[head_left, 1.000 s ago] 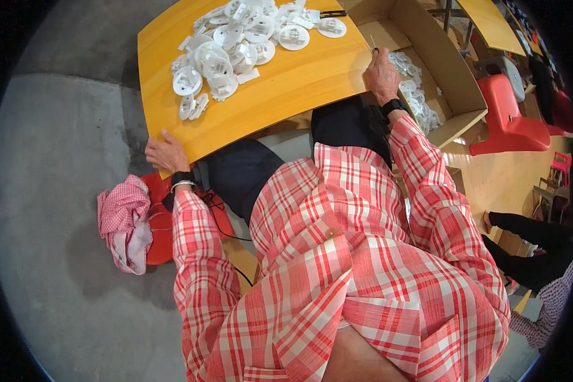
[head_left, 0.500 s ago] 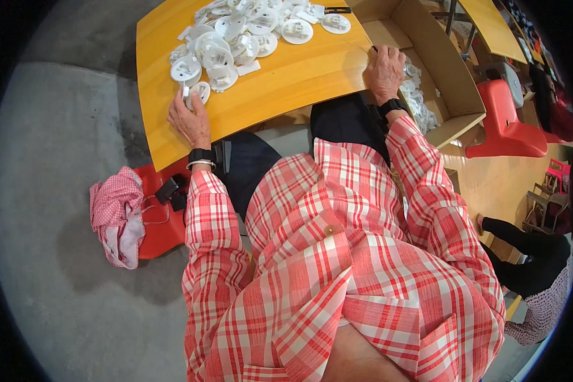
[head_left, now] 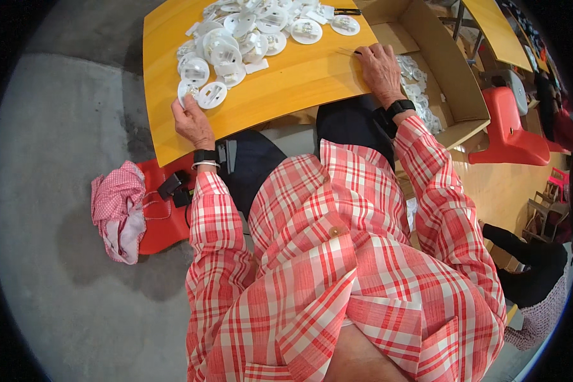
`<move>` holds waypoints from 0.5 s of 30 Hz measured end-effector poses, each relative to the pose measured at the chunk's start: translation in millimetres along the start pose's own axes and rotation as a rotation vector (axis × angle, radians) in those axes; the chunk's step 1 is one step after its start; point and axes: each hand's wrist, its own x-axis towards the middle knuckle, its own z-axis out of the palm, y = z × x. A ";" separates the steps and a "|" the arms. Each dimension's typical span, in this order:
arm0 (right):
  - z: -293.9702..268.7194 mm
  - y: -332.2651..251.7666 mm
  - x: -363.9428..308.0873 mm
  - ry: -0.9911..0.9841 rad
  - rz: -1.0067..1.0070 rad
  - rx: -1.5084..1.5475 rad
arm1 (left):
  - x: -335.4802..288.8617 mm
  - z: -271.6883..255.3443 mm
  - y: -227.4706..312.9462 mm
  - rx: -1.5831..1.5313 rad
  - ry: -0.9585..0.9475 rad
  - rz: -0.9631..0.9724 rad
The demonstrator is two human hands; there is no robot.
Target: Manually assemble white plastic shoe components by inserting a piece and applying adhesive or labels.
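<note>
My left hand [head_left: 195, 124] is closed, thumb and fingers pinching the edge of a round white plastic disc [head_left: 184, 90] at the near left of the table. Right beside it lies a loose white disc with slots [head_left: 212, 95]. Beyond them spreads a heap of similar white discs [head_left: 228, 53], some with small metal parts in them. Over the table's right edge my right hand [head_left: 382, 75] is closed on a thin pointed tool [head_left: 347, 50], dark near the fingers; its exact kind is too small to make out.
The yellow table [head_left: 286, 79] bears a black slim object [head_left: 347, 11] at its far edge. On the right stands an open cardboard box [head_left: 449, 70] with white discs inside. Red chairs [head_left: 508, 127] stand on both sides; a pink cloth [head_left: 118, 207] hangs on the left one. Another person [head_left: 541, 267] is at the right.
My left hand has drawn a disc to the table's near left edge and lifted it slightly. My right hand has turned inward, bringing the thin tool into sight over the table.
</note>
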 end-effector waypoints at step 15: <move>10.8 -14.0 11.8 0.016 -0.020 0.026 | -24.2 16.6 52.3 -0.897 -0.459 -0.459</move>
